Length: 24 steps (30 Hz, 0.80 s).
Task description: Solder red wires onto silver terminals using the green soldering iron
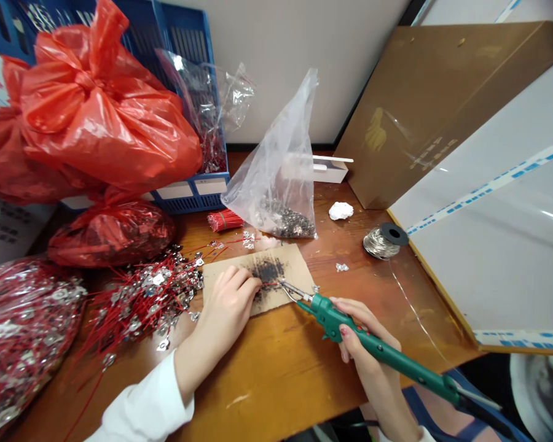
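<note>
In my right hand (368,344) is a green soldering iron (382,348), its metal tip pointing left over a piece of cardboard (225,270). A curved feed tube runs beside the tip. My left hand (233,294) rests on the cardboard with its fingers pinched on a thin red wire (271,283). The wire's end meets the soldering iron's tip above a black scorched patch (267,269). Left of the hand lies a heap of red wires with metal tabs (152,294). My fingers hide part of the held wire.
Red plastic bags (105,116) and a blue crate (188,37) stand at the back left. A clear bag of small dark parts (286,202) sits behind the cardboard. To the right are a solder spool (382,241), a white crumpled lump (341,211) and a brown box (424,98).
</note>
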Available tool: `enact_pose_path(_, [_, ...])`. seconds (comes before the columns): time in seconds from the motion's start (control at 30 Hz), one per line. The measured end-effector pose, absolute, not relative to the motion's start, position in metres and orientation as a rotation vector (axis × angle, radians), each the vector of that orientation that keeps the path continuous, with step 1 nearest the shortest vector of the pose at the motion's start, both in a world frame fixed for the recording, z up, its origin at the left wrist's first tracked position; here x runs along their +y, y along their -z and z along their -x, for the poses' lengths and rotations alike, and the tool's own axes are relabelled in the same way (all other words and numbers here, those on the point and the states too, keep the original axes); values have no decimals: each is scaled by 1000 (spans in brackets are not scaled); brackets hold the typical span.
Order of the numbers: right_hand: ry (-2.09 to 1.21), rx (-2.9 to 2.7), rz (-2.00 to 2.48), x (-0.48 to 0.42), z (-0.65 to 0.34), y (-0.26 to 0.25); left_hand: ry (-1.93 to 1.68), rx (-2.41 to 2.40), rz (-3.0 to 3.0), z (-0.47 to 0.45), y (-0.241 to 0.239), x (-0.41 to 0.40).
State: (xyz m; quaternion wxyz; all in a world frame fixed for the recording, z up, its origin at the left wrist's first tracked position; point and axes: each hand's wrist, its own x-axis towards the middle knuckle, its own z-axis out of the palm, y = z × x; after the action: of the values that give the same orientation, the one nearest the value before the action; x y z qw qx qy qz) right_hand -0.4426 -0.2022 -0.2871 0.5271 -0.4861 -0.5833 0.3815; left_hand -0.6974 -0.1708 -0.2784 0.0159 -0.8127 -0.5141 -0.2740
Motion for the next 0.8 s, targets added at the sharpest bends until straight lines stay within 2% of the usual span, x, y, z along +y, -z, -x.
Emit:
enact_pose_path(0.27, [-713,-1535,1130,-201,444,285,849,-1605,2525,697,280,-171])
enact_pose_path(0.8, [-734,-1453,1153,-203,444,286,814,-1601,2523,697,278,-171])
